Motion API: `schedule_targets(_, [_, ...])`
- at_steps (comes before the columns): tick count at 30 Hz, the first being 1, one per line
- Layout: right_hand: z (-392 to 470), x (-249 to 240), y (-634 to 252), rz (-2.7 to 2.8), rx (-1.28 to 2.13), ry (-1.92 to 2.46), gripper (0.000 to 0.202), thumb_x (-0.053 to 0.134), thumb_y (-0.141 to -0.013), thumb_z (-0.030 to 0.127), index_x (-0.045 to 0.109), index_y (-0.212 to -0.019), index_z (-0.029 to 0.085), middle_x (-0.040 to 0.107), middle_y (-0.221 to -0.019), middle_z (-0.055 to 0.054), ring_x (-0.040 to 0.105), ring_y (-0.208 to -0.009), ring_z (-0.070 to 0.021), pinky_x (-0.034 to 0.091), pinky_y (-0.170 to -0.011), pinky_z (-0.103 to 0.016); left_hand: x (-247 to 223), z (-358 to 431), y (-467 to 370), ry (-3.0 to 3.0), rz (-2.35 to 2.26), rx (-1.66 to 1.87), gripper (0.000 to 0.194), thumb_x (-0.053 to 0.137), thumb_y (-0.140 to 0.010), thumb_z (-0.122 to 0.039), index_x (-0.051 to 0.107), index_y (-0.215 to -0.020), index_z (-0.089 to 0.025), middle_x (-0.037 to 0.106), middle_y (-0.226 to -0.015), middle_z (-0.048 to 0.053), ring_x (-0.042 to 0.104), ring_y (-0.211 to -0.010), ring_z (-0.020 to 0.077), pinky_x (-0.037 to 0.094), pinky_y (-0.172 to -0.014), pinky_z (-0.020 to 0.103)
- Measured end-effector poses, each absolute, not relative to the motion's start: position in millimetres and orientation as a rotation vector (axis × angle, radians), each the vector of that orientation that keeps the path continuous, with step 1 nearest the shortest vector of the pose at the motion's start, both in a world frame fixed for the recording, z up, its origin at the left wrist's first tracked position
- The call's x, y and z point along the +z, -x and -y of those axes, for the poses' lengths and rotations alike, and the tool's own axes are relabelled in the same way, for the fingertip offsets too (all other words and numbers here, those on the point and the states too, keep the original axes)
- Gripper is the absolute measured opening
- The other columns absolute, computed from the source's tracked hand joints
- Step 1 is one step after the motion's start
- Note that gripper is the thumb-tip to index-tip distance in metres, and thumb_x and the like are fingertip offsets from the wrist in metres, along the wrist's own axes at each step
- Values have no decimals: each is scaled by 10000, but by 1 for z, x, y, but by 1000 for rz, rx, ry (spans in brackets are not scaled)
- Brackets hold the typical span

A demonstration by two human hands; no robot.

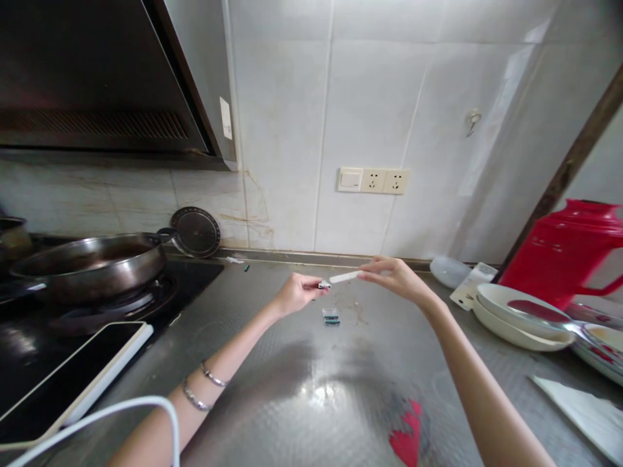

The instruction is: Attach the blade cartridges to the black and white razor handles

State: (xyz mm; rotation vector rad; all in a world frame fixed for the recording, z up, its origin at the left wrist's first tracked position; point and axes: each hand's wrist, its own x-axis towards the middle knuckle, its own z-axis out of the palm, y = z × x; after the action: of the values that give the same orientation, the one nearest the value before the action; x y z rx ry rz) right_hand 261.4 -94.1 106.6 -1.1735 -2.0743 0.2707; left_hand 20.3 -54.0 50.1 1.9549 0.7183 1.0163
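Note:
Above the middle of the metal counter, my left hand pinches a small black-and-silver piece between thumb and fingers. My right hand grips one end of a slim white stick-like piece. Its free end points left and comes up close to the small piece; whether the two touch is too small to make out. Below them on the counter lies a little clear pack with dark green strips in it. Two silver bracelets circle my left forearm.
A steel pan sits on the black stove at left, near a dark round disc. A tablet-like device with a white cable lies front left. Bowls and a red thermos stand at right. A red patch marks the front counter.

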Motion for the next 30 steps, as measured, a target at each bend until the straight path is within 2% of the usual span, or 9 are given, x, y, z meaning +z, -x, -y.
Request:
schedule_targets(7, [101, 112, -246, 2164, 263, 1118, 377, 544, -762, 517, 720, -908, 219, 615, -750, -44, 559, -678, -152, 414, -658, -260, 53, 57, -20, -2008, -690, 1016, 210, 637, -690, -227, 708, -859, -125, 710, -818, 52, 625, -726, 144, 484, -700, 238])
schedule_targets(12, [98, 110, -257, 2104, 296, 1181, 406, 553, -745, 529, 724, -889, 189, 630, -788, -62, 563, -714, -173, 423, -684, -278, 53, 56, -19, -1969, -695, 1006, 215, 640, -685, -212, 710, -863, -114, 708, -859, 66, 635, -762, 154, 488, -720, 235])
schedule_targets(18, [102, 112, -243, 2172, 282, 1122, 369, 545, -765, 508, 720, -909, 217, 615, -760, -47, 558, -690, -153, 410, -657, -258, 51, 57, -20, -2043, -702, 1005, 212, 640, -694, -234, 710, -868, -133, 712, -828, 53, 635, -748, 157, 488, -709, 251])
schedule_targets(25, [97, 109, -256, 2082, 301, 1174, 400, 567, -736, 527, 723, -870, 184, 637, -801, -66, 571, -732, -178, 421, -682, -275, 52, 55, -19, -1975, -703, 1018, 218, 634, -684, -186, 707, -875, -109, 708, -867, 68, 639, -762, 156, 492, -725, 242])
schedule_targets(30, [99, 109, -242, 2147, 262, 1130, 385, 532, -765, 526, 720, -899, 217, 623, -758, -46, 564, -694, -159, 414, -667, -265, 53, 57, -19, -2046, -707, 1028, 199, 640, -688, -199, 711, -856, -119, 712, -833, 61, 642, -735, 157, 496, -707, 248])
